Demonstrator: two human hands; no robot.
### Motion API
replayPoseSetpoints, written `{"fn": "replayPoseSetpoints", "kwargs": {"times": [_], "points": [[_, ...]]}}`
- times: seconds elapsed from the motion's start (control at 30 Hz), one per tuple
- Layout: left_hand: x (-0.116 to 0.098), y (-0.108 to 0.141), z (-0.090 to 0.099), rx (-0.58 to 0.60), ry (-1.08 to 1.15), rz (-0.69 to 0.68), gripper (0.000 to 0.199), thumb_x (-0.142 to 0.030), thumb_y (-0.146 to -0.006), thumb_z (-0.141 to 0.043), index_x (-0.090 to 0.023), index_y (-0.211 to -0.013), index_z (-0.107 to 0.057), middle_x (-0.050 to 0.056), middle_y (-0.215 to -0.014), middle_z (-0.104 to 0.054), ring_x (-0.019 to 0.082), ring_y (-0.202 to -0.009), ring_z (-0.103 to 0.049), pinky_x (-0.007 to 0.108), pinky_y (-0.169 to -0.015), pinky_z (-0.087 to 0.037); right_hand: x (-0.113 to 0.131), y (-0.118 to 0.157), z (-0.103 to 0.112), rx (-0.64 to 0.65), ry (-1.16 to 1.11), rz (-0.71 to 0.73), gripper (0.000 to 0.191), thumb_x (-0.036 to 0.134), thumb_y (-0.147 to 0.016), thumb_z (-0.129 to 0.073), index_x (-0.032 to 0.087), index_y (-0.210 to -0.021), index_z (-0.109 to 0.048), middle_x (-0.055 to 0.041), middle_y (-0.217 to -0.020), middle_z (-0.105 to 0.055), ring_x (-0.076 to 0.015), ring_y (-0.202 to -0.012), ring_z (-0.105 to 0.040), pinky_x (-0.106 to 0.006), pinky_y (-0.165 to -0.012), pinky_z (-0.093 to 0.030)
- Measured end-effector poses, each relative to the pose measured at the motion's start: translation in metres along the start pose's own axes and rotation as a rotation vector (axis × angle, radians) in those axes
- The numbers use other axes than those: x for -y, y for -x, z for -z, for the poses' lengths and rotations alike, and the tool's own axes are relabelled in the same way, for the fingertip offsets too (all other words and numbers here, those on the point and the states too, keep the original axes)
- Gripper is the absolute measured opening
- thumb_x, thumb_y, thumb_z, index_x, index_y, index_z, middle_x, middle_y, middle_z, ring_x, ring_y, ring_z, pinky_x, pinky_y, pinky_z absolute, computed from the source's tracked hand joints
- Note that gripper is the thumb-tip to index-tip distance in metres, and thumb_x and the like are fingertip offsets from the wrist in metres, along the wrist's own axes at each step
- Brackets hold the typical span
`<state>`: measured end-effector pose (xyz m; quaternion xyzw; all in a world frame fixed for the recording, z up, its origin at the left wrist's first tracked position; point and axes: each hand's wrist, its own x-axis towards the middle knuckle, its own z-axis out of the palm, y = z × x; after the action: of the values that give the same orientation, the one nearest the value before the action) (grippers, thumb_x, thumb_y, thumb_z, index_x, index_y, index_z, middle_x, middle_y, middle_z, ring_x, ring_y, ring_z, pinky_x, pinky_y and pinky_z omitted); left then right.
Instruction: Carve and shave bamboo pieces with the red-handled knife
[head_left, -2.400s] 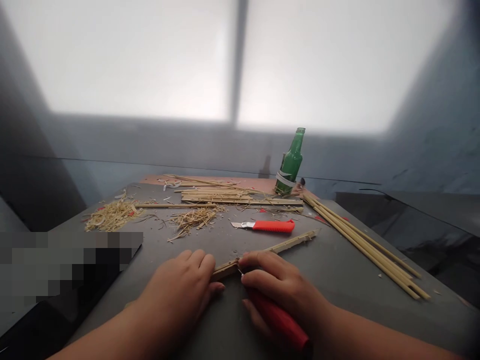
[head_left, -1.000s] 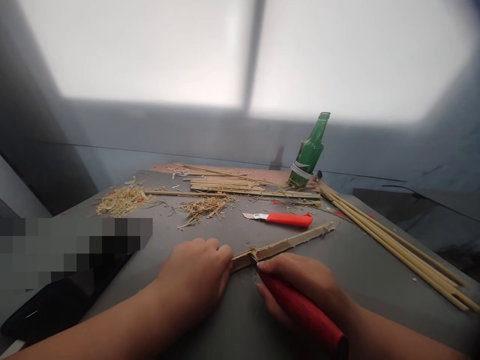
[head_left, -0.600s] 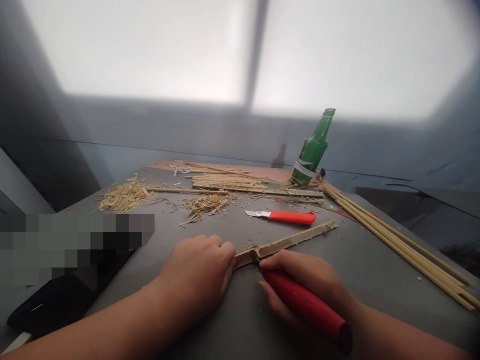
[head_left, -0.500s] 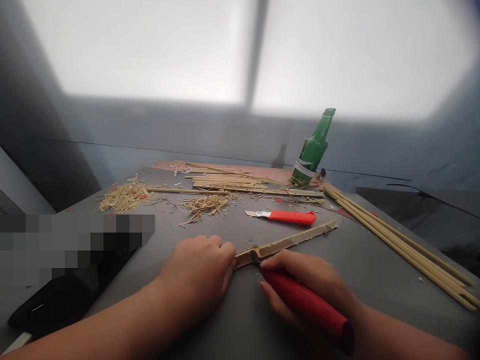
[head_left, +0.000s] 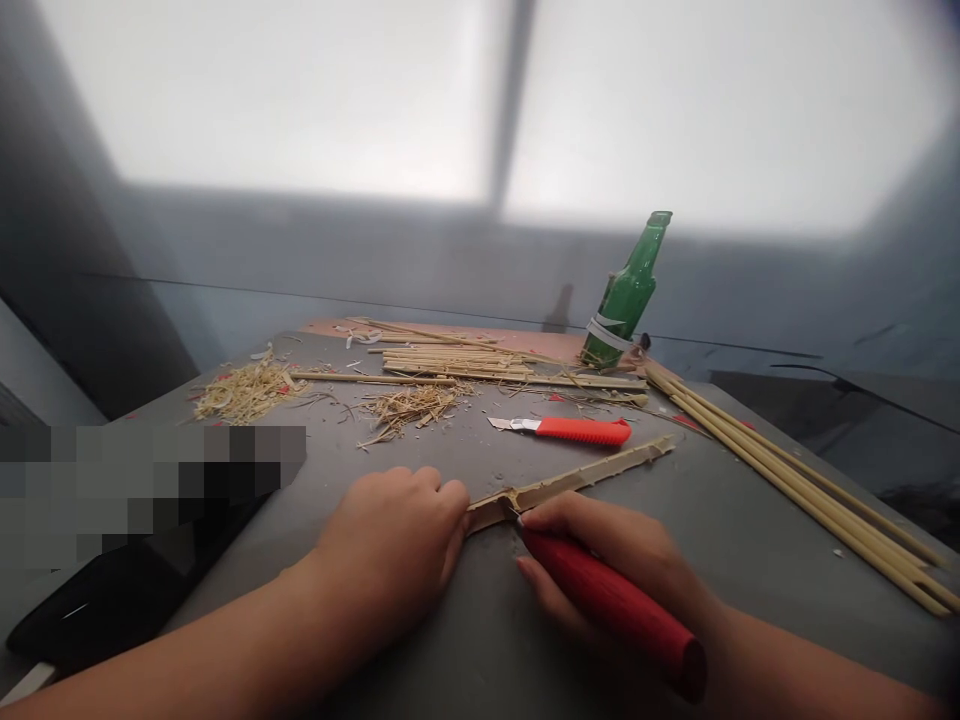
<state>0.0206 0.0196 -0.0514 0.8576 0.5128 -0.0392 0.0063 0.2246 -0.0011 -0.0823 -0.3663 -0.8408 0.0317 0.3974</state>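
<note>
My left hand [head_left: 397,545] is closed around the near end of a split bamboo strip [head_left: 592,472], which lies slantwise on the grey table [head_left: 315,470] with its hollow side showing. A raised node crosses the strip just right of my knuckles. My right hand [head_left: 622,560] grips a carving tool with a thick red wooden handle [head_left: 611,595]. Its short, thin metal tip touches the strip at the node; the tip's exact shape is too small to make out. Beyond the strip lies a red utility knife [head_left: 581,431] with its blade out.
A green glass bottle [head_left: 628,300] leans at the back right. Long bamboo sticks [head_left: 795,490] stretch along the right edge, and more thin sticks [head_left: 465,362] lie at the back. Two heaps of shavings [head_left: 247,388] sit left of centre. A black object [head_left: 112,600] is at the left.
The view has shifted very slightly. Both hands keep their grips, and the tool's tip stays at the bamboo strip's node with hardly any movement.
</note>
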Motion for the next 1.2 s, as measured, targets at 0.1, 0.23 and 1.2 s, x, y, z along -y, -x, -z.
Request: {"fn": "replayPoseSetpoints", "kwargs": {"times": [0.1, 0.23, 1.2], "points": [[0.0000, 0.0006, 0.0001, -0.003, -0.004, -0.003, 0.033, -0.027, -0.100, -0.036, -0.022, -0.093, -0.067, 0.008, -0.088, -0.069, 0.029, -0.081, -0.068, 0.037, -0.065, -0.047, -0.0002, 0.0000, 0.0003, 0.008, 0.011, 0.005, 0.011, 0.016, -0.080, -0.062, 0.023, -0.088, -0.063, 0.0023, -0.070, -0.074, -0.0148, -0.054, -0.070, -0.022, -0.052, -0.055], [0.0005, 0.0005, 0.0000, -0.003, -0.008, 0.005, 0.033, -0.028, -0.101, -0.035, -0.021, -0.092, -0.067, 0.008, -0.087, -0.069, 0.028, -0.080, -0.068, 0.035, -0.065, -0.047, -0.0008, 0.0024, -0.0002, 0.016, 0.016, -0.021, 0.011, 0.016, -0.081, -0.062, 0.024, -0.089, -0.062, 0.0030, -0.070, -0.074, -0.0146, -0.054, -0.070, -0.023, -0.053, -0.055], [0.0008, 0.0007, -0.0008, -0.008, -0.001, 0.008, 0.034, -0.029, -0.101, -0.035, -0.022, -0.092, -0.066, 0.007, -0.088, -0.069, 0.029, -0.080, -0.068, 0.038, -0.066, -0.049, 0.0027, 0.0091, 0.0019, -0.024, 0.042, -0.071, 0.011, 0.019, -0.078, -0.062, 0.026, -0.085, -0.062, 0.0044, -0.067, -0.070, -0.0150, -0.054, -0.068, -0.024, -0.056, -0.055]]}}
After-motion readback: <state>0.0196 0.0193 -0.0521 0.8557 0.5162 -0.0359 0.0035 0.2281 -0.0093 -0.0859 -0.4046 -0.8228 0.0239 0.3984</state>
